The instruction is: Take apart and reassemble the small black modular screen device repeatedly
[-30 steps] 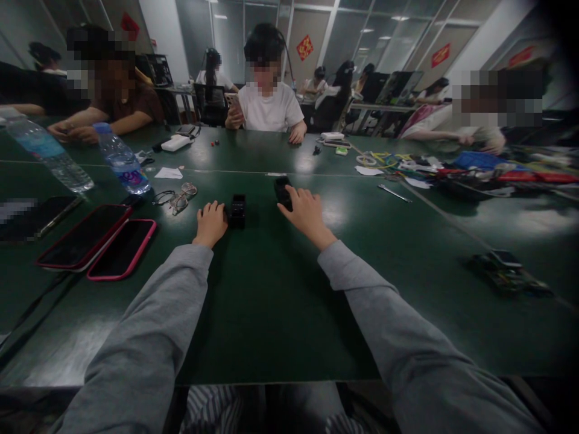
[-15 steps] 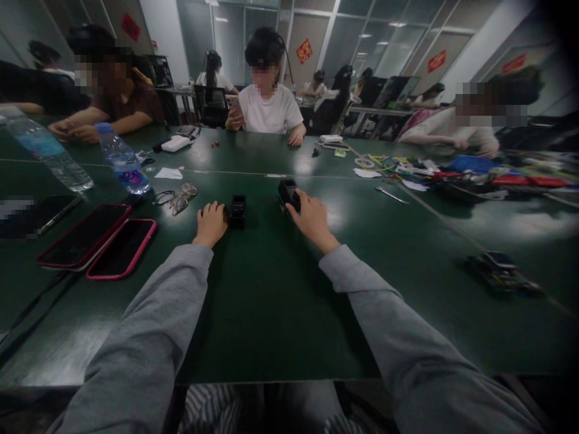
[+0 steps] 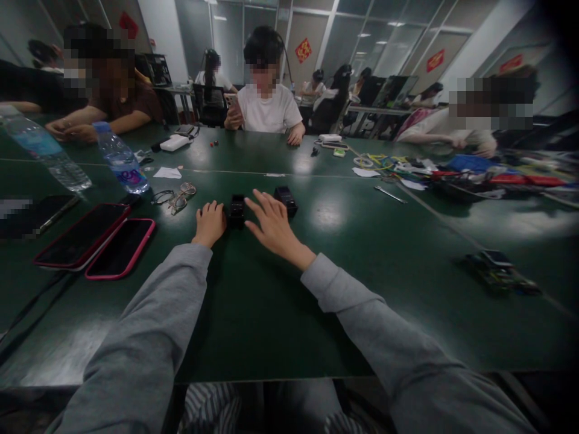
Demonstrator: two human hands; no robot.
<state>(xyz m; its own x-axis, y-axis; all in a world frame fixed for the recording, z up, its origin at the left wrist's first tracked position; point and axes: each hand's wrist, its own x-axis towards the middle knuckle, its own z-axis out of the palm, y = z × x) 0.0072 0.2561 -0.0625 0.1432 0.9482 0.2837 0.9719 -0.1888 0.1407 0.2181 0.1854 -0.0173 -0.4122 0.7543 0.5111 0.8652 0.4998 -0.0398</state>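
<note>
1. The left hand (image 3: 210, 223) rests on the green table (image 3: 280, 301), fingers curled loosely, its fingertips touching the left side of a small black block (image 3: 236, 210).
2. The right hand (image 3: 271, 226) hovers flat just right of that block, fingers spread wide, gripping nothing.
3. A second black block (image 3: 286, 199) sits alone beyond the right fingertips, apart from them.
4. Glasses (image 3: 176, 198) lie left of the hands; two red-cased phones (image 3: 97, 239) lie nearer the left edge.
5. A water bottle (image 3: 120, 158) stands behind the glasses.
</note>
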